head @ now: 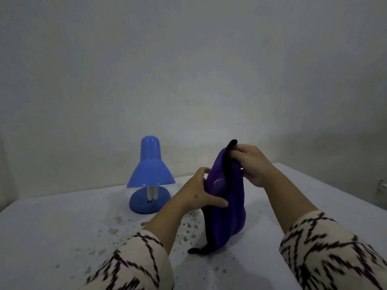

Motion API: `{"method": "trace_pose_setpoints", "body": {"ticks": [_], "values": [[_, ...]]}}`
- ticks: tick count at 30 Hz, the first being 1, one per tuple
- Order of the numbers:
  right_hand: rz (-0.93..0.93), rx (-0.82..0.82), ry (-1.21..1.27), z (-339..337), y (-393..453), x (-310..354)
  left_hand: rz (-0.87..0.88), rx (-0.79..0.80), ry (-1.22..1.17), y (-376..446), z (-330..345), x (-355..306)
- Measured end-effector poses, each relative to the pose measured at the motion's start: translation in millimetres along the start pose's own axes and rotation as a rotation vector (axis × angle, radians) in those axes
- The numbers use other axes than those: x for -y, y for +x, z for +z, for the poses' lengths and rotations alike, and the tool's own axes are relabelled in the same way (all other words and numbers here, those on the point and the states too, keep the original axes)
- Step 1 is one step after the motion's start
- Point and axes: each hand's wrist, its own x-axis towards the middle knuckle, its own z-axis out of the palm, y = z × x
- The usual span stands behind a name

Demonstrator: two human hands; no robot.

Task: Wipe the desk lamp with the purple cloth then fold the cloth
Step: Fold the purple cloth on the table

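Hands hold the purple cloth (225, 197) up in the air over the counter (52, 227), seen from the head camera. That is the only view.

The right hand (254, 164) is up high. Its fingers are curled and pinch the top edge of the cloth, by the dark trim. The left hand (201, 193) is lower down. Its thumb lies across the front of the cloth and its fingers go behind, so it grips the left side. Both hands are closed on the cloth, not loose.

The cloth hangs down between them like a soft bag. Its bottom end and a dark corner seem to touch the counter, close to the person. It looks bunched, not flat.

The blue desk lamp (150, 174) stands upright on the counter, to the left and a bit farther back. Nothing touches it. It is near the left hand but apart from it.

The counter is white with little dark speckles near the lamp. Both arms wear patterned sleeves (134, 266). A plain wall is behind.

I cannot tell if the lamp is wiped already. The hands look busy sorting out the cloth, maybe finding its edges. Next, if it is fold time, the corners need to meet neatly. If it is wipe time, the cloth must go over to the lamp shade.
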Motion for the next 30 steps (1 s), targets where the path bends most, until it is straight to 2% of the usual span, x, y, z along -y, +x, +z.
{"method": "trace_pose_setpoints", "body": {"ticks": [4,10,13,17,22,26,30], "values": [[0.06,-0.035,0.017,-6,4,-3,-0.036,0.018,0.067,7,7,14],[0.265,-0.194,0.157,-18,8,-37,-0.234,-0.088,-0.389,12,18,30],[0.442,-0.125,0.21,-18,1,-70,-0.304,-0.126,-0.539,11,24,37],[0.684,0.074,0.04,-12,-16,-99,-0.399,-0.192,-0.684,10,31,46],[0.737,0.17,-0.173,-8,-23,-107,-0.576,-0.333,-0.833,10,35,59],[0.762,0.216,-0.466,-3,-26,-114,-0.698,-0.207,-0.683,4,36,65],[0.734,0.235,-0.591,6,-26,-120,-0.637,-0.174,-0.495,3,36,63]]}}
